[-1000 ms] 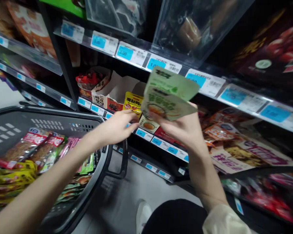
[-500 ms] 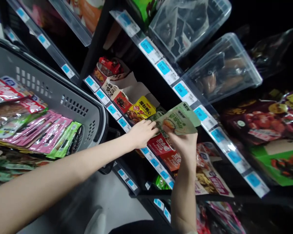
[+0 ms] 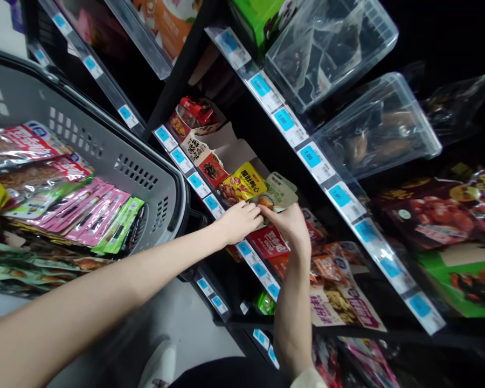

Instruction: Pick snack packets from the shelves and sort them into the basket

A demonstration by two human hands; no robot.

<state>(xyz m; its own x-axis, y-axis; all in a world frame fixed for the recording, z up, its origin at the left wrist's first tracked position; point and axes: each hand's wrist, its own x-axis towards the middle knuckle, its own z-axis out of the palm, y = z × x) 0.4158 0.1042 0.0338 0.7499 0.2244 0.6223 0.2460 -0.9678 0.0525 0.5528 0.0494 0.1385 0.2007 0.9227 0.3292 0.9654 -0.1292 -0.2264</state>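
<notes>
On the lower shelf, my right hand (image 3: 289,223) grips a pale green snack packet (image 3: 282,188) by its near edge, thumb and fingers closed. The packet leans back among the snack boxes. My left hand (image 3: 241,221) is right beside it, fingertips almost touching the right hand. Its fingers are curled together at the shelf front, and what they grip is hidden. Just behind the left hand stands a yellow snack packet (image 3: 244,183). A red snack box (image 3: 269,242) sits below my right hand.
To the left stands a grey shopping basket (image 3: 101,134) with pink, green and red packets in it. A price rail (image 3: 285,118) runs diagonally above my hands, with clear plastic bins (image 3: 383,124) behind it. A shoe (image 3: 161,361) shows on the floor.
The pale green packet has gone down and back into the row, with my right hand moving left and closer to the left hand. The view has shifted slightly.
</notes>
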